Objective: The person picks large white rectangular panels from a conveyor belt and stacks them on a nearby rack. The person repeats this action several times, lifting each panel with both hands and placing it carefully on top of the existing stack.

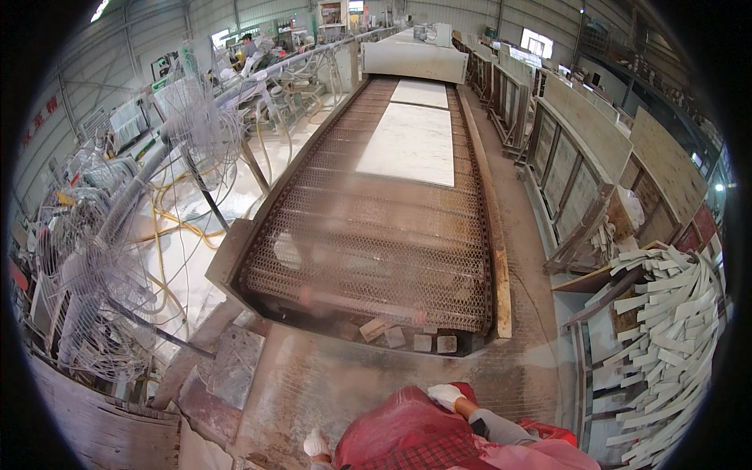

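Note:
Both my hands wear white gloves. My left hand (317, 444) hangs low beside the red apron (403, 427) over my front. It looks rounded, and no held object shows; its fingers are too small to make out. Against the upper right part of the apron lies my right hand (445, 397), with the forearm coming in from the lower right. Whether it grips the red fabric cannot be told. Ahead of me stretches a long mesh conveyor belt (368, 243). A large pale slab (411, 145) lies flat on it, and a smaller pale slab (421, 92) sits farther off.
A white machine housing (415, 61) spans the belt's far end. Small blocks (394, 338) sit at its near end. Wire-caged fans (98, 290) and yellow hoses (160, 227) stand left. On the right are slab racks (568, 172) and a heap of pale strips (674, 329).

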A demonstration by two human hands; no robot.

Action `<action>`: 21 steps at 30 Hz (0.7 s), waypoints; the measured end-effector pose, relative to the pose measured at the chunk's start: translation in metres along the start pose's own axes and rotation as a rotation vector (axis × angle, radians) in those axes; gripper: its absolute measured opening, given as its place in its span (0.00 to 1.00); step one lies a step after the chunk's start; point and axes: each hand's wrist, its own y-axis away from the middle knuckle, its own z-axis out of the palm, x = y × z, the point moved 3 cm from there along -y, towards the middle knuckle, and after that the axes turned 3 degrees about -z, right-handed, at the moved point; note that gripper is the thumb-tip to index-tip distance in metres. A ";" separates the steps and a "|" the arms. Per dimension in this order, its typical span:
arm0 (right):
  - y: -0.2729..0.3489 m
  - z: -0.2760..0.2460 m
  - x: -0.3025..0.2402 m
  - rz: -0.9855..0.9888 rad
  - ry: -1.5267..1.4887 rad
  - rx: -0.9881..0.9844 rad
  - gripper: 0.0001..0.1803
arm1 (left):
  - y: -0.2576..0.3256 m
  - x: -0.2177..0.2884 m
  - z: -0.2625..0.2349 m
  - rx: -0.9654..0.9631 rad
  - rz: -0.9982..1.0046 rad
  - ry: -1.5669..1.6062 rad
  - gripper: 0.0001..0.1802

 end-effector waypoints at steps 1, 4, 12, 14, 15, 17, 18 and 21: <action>-0.001 0.002 0.002 -0.012 -0.045 0.067 0.19 | -0.003 -0.001 0.000 -0.030 0.148 -0.229 0.15; -0.001 0.008 0.007 -0.077 -0.064 0.210 0.20 | -0.012 -0.014 0.004 -0.012 0.127 -0.274 0.10; 0.007 -0.016 -0.010 0.072 -0.163 0.009 0.22 | 0.020 0.026 0.001 -0.060 -0.346 0.512 0.15; 0.011 -0.026 -0.021 -0.025 -0.098 0.085 0.22 | 0.025 0.036 -0.002 -0.054 -0.284 0.526 0.17; 0.011 -0.029 -0.024 -0.061 0.011 0.086 0.22 | 0.024 0.036 -0.003 -0.041 -0.256 0.465 0.18; 0.010 -0.030 -0.021 0.047 -0.133 0.043 0.22 | 0.020 0.025 -0.001 -0.042 -0.277 0.480 0.18; 0.010 -0.028 -0.018 0.085 -0.149 0.007 0.22 | 0.011 0.019 0.002 -0.032 -0.268 0.450 0.16; 0.006 -0.022 -0.013 0.072 -0.109 0.071 0.20 | 0.001 0.003 0.009 -0.159 0.099 -0.315 0.17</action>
